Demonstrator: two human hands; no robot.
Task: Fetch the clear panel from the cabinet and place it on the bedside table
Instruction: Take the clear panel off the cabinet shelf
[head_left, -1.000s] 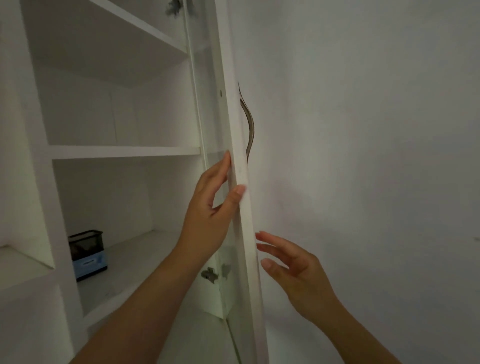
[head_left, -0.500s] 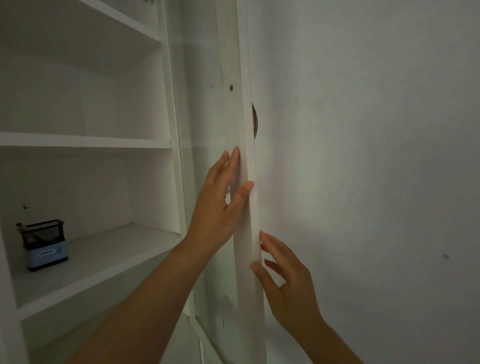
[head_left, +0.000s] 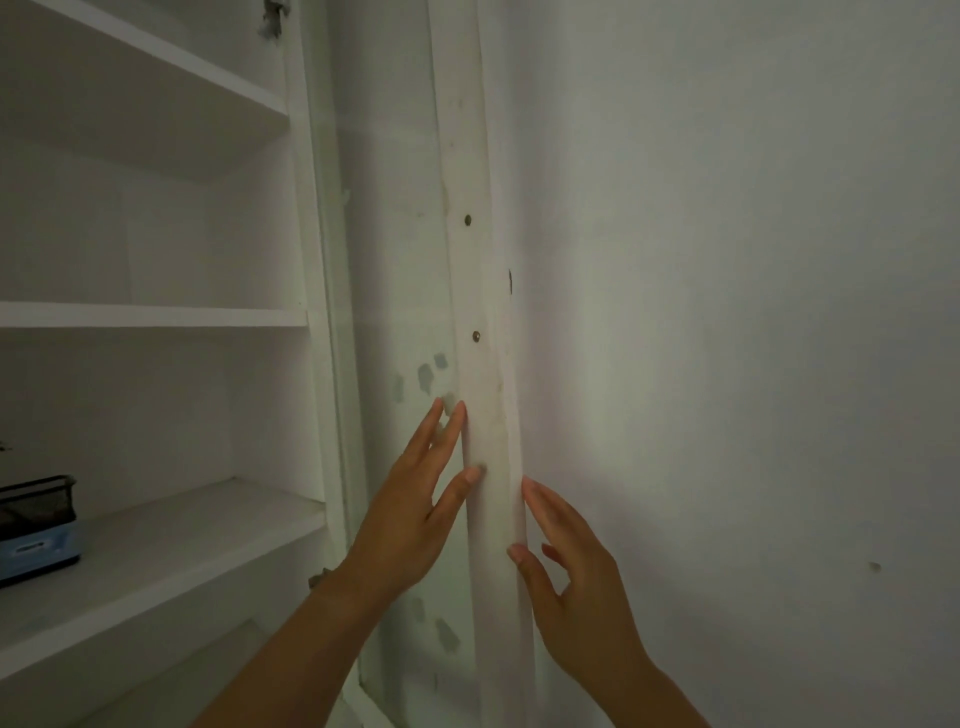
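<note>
Fingers of your left hand lie spread and flat, gripping nothing, against the inner face of the open cabinet door. Farther left, the shelf carries only a dark-and-blue box at its left edge. Your right hand is likewise open, thumb touching the door's outer edge, next to the wall. A clear panel cannot be told apart: the glassy pane in the door, its long axis upright, just above your left hand, may be it. No bedside table shows, and the cabinet's lower part is cut off.
</note>
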